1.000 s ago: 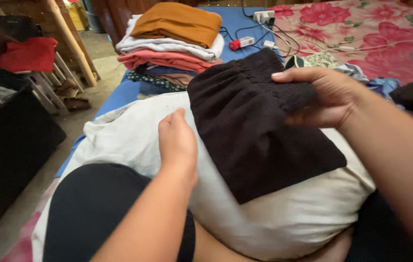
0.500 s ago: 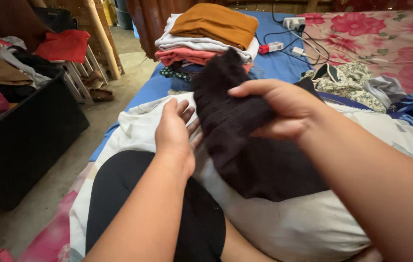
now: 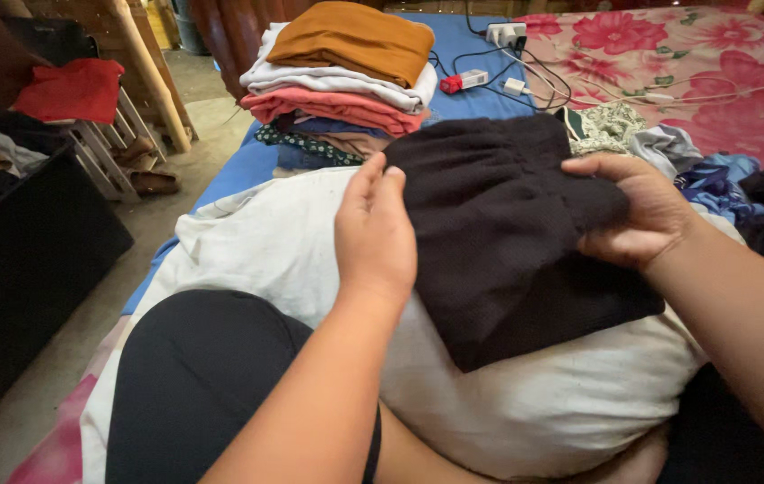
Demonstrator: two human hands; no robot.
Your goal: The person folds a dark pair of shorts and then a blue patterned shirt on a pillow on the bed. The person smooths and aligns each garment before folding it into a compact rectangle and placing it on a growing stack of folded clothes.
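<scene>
The person's left hand (image 3: 373,237) lies flat, fingers together and stretched out, on the left edge of a black ribbed garment (image 3: 499,233); it presses rather than grasps, so its grip is open. The right hand (image 3: 638,211) has its grip pinched shut on the garment's right edge, thumb on top, the other fingers hidden under the cloth. The garment lies folded on a cream pillow (image 3: 292,242) across the person's lap; its upper edge is gathered and its lower corner points toward the viewer. How many layers it has cannot be made out. Both forearms run out of view at the bottom. Beyond the pillow a pile of folded clothes (image 3: 342,76), orange on top, stands on the blue sheet (image 3: 256,161), well apart from the hands. To the right, loose crumpled clothes (image 3: 705,170) lie just beside the right hand, partly cut off. On the left a black bin (image 3: 23,260) borders a strip of bare floor (image 3: 59,358).
</scene>
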